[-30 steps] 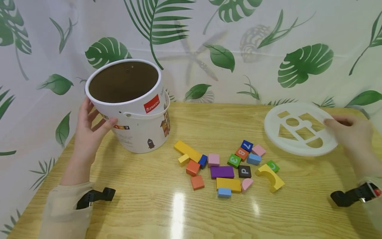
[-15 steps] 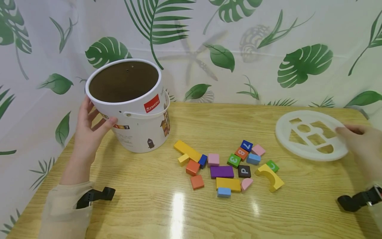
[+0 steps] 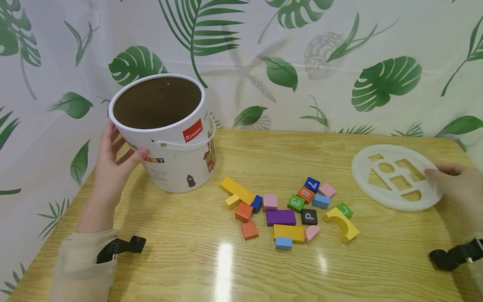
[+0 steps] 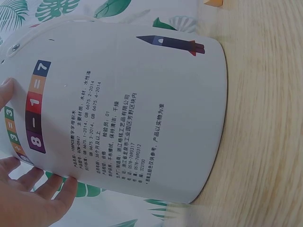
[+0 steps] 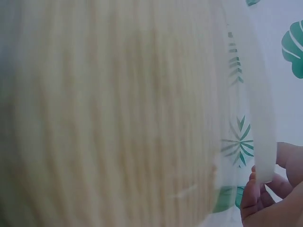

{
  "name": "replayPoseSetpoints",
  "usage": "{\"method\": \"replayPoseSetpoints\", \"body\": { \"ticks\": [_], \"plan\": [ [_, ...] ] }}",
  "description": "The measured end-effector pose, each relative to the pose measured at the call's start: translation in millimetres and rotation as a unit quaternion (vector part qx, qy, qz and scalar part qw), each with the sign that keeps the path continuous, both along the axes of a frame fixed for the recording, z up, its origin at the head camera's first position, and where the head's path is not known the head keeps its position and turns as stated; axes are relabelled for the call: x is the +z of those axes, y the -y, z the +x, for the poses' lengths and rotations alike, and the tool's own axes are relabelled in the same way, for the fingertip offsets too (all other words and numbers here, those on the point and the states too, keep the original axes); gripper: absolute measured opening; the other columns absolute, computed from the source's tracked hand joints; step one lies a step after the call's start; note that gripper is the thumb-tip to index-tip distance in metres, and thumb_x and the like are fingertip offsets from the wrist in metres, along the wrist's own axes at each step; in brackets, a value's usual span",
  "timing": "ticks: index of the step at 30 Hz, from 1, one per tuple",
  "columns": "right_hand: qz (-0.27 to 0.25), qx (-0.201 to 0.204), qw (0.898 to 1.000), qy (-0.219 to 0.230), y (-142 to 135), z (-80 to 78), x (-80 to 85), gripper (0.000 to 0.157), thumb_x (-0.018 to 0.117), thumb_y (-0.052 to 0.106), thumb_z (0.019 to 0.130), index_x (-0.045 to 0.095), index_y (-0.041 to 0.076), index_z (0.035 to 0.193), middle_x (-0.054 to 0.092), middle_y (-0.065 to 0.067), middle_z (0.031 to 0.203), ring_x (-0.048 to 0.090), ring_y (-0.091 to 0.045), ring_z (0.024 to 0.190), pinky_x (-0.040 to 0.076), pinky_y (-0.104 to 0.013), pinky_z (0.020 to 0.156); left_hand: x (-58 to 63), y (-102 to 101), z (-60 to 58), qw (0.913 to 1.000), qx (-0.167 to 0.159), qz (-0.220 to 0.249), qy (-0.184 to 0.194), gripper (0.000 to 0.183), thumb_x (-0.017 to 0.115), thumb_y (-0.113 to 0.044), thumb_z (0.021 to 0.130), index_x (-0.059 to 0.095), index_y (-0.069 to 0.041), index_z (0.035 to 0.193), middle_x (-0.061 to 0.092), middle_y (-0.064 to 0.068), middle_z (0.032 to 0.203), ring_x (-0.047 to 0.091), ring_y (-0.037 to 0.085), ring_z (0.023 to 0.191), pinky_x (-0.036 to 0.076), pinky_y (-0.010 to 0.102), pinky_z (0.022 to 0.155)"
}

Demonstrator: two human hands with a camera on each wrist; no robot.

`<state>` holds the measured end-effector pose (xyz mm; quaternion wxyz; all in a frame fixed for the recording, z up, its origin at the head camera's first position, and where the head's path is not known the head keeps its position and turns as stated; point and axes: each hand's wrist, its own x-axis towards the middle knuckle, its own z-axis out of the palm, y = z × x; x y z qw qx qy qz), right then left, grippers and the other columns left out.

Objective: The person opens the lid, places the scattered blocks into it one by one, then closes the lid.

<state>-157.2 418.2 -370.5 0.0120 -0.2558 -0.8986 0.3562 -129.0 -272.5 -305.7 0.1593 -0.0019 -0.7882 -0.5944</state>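
On the left of the head view stands a white bucket with a dark inside and printed pictures. My left hand holds its side, thumb on the front and fingers curved round the left. The left wrist view shows those fingertips against the printed bucket wall. My right hand pinches the right edge of a round white shape-sorter lid with cut-out shapes, low over the table's right side. In the right wrist view the thumb and fingers hold the lid's rim.
Several coloured blocks lie between the two hands, among them a purple block, a yellow arch, an orange cube and a black letter block. A leaf-patterned cloth hangs behind the wooden table.
My right hand has moved the lid to the right, nearer to me and lower, away from the blocks. My left hand and the bucket have stayed in place.
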Motion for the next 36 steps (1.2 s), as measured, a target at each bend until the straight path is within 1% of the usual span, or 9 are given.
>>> {"method": "replayPoseSetpoints", "body": {
  "ticks": [4, 9, 13, 19, 23, 25, 29, 33, 36],
  "plan": [
    [0.008, 0.008, 1.0, 0.01, 0, 0.7, 0.2, 0.072, 0.052, 0.046, 0.093, 0.04, -0.007, 0.139, 0.045, -0.028, 0.127, 0.047, 0.0, 0.071, 0.05, -0.021, 0.049, -0.2, 0, -0.3, 1.0, -0.001, 0.0, 0.001, 0.086, 0.069, -0.016, 0.088, 0.015, -0.034, 0.153, 0.02, -0.001, 0.155, 0.025, 0.025, 0.139, 0.026, 0.051, 0.111],
    [0.025, 0.004, 0.999, 0.024, -1, 0.0, -2.3, 0.07, 0.05, 0.045, 0.094, 0.04, -0.008, 0.138, 0.047, -0.03, 0.126, 0.051, -0.006, 0.071, 0.05, -0.023, 0.048, 0.5, -1, 0.1, 1.0, 0.001, -0.001, 0.003, 0.086, 0.07, -0.018, 0.088, 0.016, -0.037, 0.152, 0.02, -0.002, 0.155, 0.026, 0.024, 0.138, 0.028, 0.051, 0.111],
    [0.022, 0.009, 0.999, 0.031, -6, -0.8, -6.4, 0.073, 0.05, 0.046, 0.094, 0.036, -0.009, 0.141, 0.043, -0.033, 0.13, 0.054, -0.017, 0.078, 0.048, -0.021, 0.046, 0.5, -2, 0.5, 1.0, 0.003, -0.004, 0.003, 0.085, 0.07, -0.019, 0.087, 0.016, -0.037, 0.152, 0.021, -0.003, 0.155, 0.026, 0.024, 0.138, 0.028, 0.05, 0.111],
    [0.016, 0.013, 1.0, 0.022, -9, -1.5, -10.2, 0.075, 0.05, 0.047, 0.093, 0.036, -0.01, 0.14, 0.044, -0.032, 0.129, 0.051, -0.008, 0.071, 0.046, -0.018, 0.045, -0.5, -2, -0.4, 1.0, -0.001, -0.001, -0.003, 0.086, 0.07, -0.018, 0.087, 0.017, -0.036, 0.152, 0.021, -0.003, 0.155, 0.025, 0.025, 0.138, 0.028, 0.05, 0.111],
    [0.022, 0.019, 0.999, 0.027, 1, 1.0, 3.1, 0.071, 0.049, 0.042, 0.095, 0.035, -0.011, 0.14, 0.04, -0.033, 0.132, 0.049, -0.03, 0.09, 0.044, -0.018, 0.051, -1.0, -1, -0.4, 1.0, 0.0, -0.002, 0.0, 0.086, 0.07, -0.018, 0.087, 0.016, -0.037, 0.152, 0.02, -0.004, 0.155, 0.025, 0.024, 0.138, 0.028, 0.05, 0.111],
    [0.04, 0.027, 0.999, 0.026, 10, 0.8, 11.6, 0.07, 0.047, 0.043, 0.096, 0.036, -0.011, 0.139, 0.041, -0.032, 0.131, 0.048, -0.036, 0.096, 0.043, -0.021, 0.055, -1.1, -1, -0.4, 1.0, 0.001, -0.001, 0.001, 0.086, 0.07, -0.018, 0.087, 0.016, -0.037, 0.152, 0.02, -0.003, 0.155, 0.025, 0.024, 0.138, 0.028, 0.05, 0.111],
    [0.062, 0.052, 0.997, -0.009, 31, -3.3, 27.1, 0.068, 0.051, 0.047, 0.093, 0.046, -0.007, 0.134, 0.049, -0.024, 0.123, 0.049, -0.027, 0.093, 0.041, -0.018, 0.058, -0.5, -1, 0.5, 1.0, 0.001, 0.0, -0.003, 0.085, 0.069, -0.018, 0.088, 0.016, -0.036, 0.152, 0.02, -0.003, 0.155, 0.025, 0.025, 0.138, 0.027, 0.05, 0.111],
    [0.044, 0.073, 0.996, -0.035, 54, -8.8, 37.3, 0.068, 0.056, 0.057, 0.087, 0.055, 0.003, 0.128, 0.053, 0.002, 0.108, 0.045, -0.009, 0.088, 0.041, -0.014, 0.061, -0.6, -2, 1.6, 1.0, 0.001, -0.002, -0.008, 0.085, 0.069, -0.018, 0.088, 0.017, -0.036, 0.152, 0.021, -0.003, 0.154, 0.025, 0.024, 0.138, 0.027, 0.05, 0.111],
    [0.015, 0.1, 0.994, -0.048, 74, -10.1, 43.5, 0.067, 0.058, 0.062, 0.083, 0.057, 0.009, 0.125, 0.051, 0.018, 0.099, 0.045, -0.003, 0.088, 0.042, -0.014, 0.065, -1.2, -2, 1.9, 1.0, 0.002, -0.005, -0.008, 0.085, 0.069, -0.019, 0.088, 0.017, -0.037, 0.152, 0.021, -0.004, 0.154, 0.026, 0.024, 0.138, 0.027, 0.049, 0.111]
  ]
}}
